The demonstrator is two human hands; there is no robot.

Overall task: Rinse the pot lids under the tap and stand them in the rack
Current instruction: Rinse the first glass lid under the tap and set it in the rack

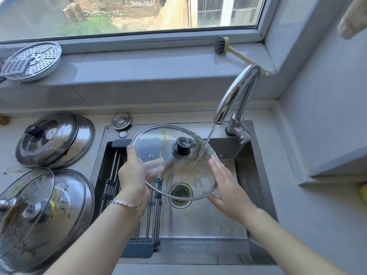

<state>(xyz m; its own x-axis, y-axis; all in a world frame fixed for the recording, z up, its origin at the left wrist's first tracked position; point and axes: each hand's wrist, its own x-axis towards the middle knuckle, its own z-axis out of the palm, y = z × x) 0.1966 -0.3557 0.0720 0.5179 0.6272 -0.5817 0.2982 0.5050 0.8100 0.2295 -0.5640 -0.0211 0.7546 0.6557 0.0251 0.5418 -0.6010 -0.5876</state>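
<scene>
Two stacks of pot lids lie on the counter left of the sink. The nearer stack (49,211) has a glass lid leaning over a steel one, both streaked with residue.

The left hand (132,171) (a bracelet (127,204) sits at its wrist) grips the glass lid (155,141) at the left rim. The thumb lies on top and the fingers are curled beneath, visible through the glass. The right hand (228,187) is flat, with straight fingers laid against the lid's right rim. It is not curled round anything.

The glass lid is held above the sink (208,225), knob side up and tilted, with its black knob (181,145) toward the far side. The drain (180,192) shows through the glass near the lower edge.

The rack (111,181), a dark frame with metal rods, lies across the left part of the sink, partly under the left hand. No lid stands in it.

The water stream (210,135) falls from the tap (238,92) and strikes the lid just right of the knob.

The farther stack (55,139), steel lids with a dark knob on top, lies behind the nearer one. A round metal plug (121,120) rests on the counter just behind the sink.

On the sill, a perforated steamer plate (33,60) lies at the far left and a dish brush (222,45) at the right, below the window (129,14).
</scene>
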